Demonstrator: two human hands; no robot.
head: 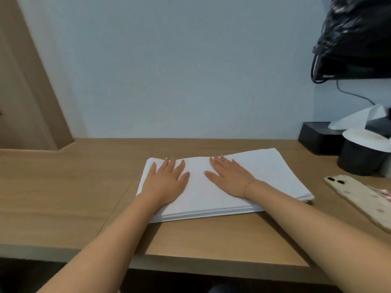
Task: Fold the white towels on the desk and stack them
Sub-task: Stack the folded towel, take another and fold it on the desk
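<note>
A folded white towel (264,174) lies flat on the wooden desk (63,197), its layered edges showing along the near side. My left hand (167,180) rests palm down on the towel's left part, fingers straight and spread. My right hand (230,178) lies flat on the middle of the towel, fingers straight, pointing away from me. A thin bracelet sits on the right wrist. Neither hand grips the cloth.
A phone (359,199) in a pale case lies at the desk's right edge. Behind it stand a black round container (359,157) and a black tissue box (317,138). A black bag (357,37) hangs on the wall at the upper right. The wall is close behind the desk.
</note>
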